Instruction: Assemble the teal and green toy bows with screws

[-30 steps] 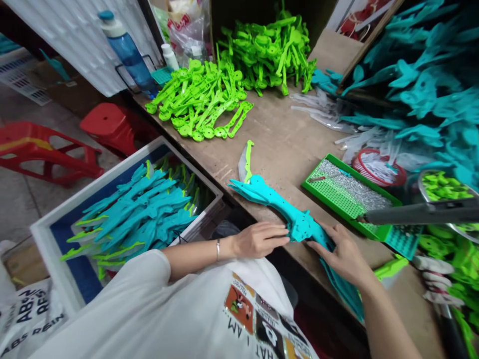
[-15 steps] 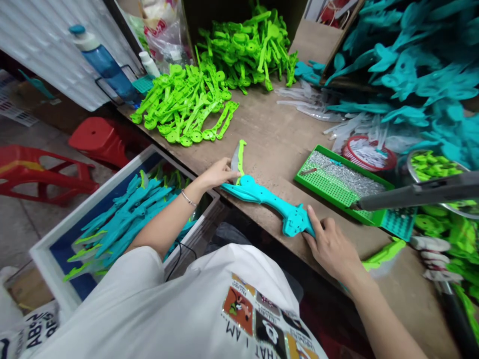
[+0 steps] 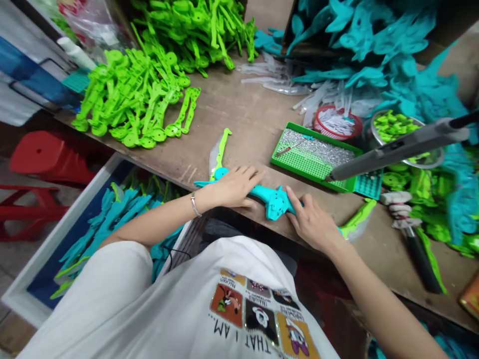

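A teal plastic toy piece [image 3: 277, 202] lies along the table's near edge, with a moulded block shape at its middle. A green arm with a translucent blade [image 3: 220, 152] sticks out at its left end. At the right, a similar green bladed arm [image 3: 358, 219] shows beyond my wrist; its joint to the piece is hidden. My left hand [image 3: 237, 188] lies over the left part of the piece, fingers across the top and thumb on the near side. My right hand [image 3: 312, 219] grips the piece right of the block, index finger along the far side.
A green tray [image 3: 299, 167] of small metal parts and a red basket [image 3: 325, 132] stand beyond. A grey power screwdriver [image 3: 389, 157] hangs at the right. Green parts [image 3: 138, 99] and teal parts [image 3: 392, 30] are heaped behind. A crate [image 3: 93, 199] holds teal pieces at the left.
My left hand has moved right, from the left green arm onto the teal body. My right hand stays by the middle block. The camera view has shifted to the right.
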`<state>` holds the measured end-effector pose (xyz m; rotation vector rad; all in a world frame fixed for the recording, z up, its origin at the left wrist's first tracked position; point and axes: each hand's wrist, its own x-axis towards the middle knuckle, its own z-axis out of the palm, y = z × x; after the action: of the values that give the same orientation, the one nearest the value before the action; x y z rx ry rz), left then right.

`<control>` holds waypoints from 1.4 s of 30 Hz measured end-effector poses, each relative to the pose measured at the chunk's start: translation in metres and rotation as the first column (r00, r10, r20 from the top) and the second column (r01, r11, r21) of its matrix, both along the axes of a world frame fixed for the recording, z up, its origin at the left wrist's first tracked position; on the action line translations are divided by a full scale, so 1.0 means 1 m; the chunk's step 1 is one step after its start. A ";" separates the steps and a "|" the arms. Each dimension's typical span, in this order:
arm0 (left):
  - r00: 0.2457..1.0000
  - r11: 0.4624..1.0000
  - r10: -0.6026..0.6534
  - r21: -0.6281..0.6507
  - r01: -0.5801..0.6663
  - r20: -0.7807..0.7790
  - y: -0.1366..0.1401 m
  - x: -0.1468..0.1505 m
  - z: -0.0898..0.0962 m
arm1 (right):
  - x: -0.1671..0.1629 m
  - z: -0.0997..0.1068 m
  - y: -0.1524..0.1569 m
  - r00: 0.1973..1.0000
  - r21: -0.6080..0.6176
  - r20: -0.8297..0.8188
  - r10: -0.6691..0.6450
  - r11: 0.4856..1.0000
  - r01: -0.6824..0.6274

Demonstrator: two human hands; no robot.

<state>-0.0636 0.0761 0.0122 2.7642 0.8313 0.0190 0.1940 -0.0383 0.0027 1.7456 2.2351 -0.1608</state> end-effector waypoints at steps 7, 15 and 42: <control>0.989 0.995 -0.024 0.090 0.037 -0.143 -0.003 0.011 -0.010 | -0.003 -0.002 -0.002 1.000 0.011 -0.024 -0.018 1.000 0.019; 0.994 0.948 0.083 -0.302 -0.101 -0.073 0.034 0.036 -0.014 | -0.007 -0.002 -0.005 0.999 0.030 -0.027 -0.037 0.999 0.038; 0.810 0.922 0.353 -0.319 -0.218 0.468 -0.025 0.051 -0.004 | 0.006 0.016 0.048 0.926 -0.254 -0.235 -0.297 0.938 0.236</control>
<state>-0.0129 0.0510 0.0078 2.1991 1.0013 0.6435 0.2000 0.0093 0.0191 1.9934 2.0384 -0.7220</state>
